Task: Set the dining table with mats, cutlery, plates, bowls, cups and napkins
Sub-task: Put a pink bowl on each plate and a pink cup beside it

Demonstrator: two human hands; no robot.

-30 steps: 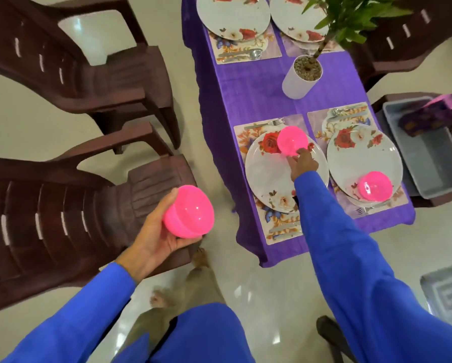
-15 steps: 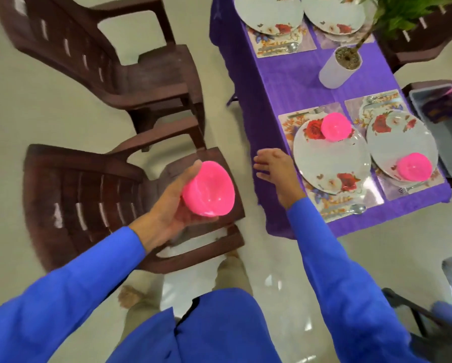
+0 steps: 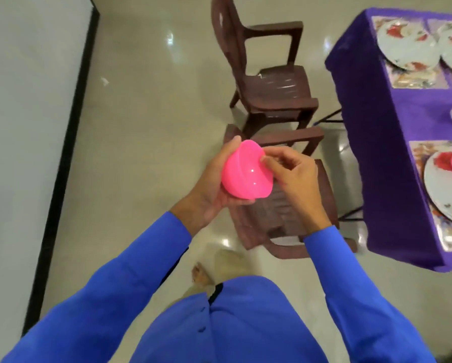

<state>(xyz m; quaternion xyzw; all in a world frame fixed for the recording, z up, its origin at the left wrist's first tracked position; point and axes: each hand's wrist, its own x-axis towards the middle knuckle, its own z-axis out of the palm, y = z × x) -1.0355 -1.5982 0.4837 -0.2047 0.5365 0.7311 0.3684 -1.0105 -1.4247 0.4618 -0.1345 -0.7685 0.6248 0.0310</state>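
Fingers of left hand (image 3: 214, 187) cup pink bowl (image 3: 247, 174) while right hand (image 3: 290, 176) pinches its rim.

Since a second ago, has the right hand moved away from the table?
Yes. The right hand has left the plate on the purple table and now pinches the pink bowl over the chair.

The bowl (image 3: 247, 174) is bright pink and glossy. Both sleeves (image 3: 130, 279) are vivid blue. A deep purple cloth (image 3: 392, 153) covers the tabletop. The plates (image 3: 402, 45) are white with red flowers, on floral mats (image 3: 415, 79). The chairs (image 3: 274, 93) are dark brown, and the floor (image 3: 146, 127) is pale beige.
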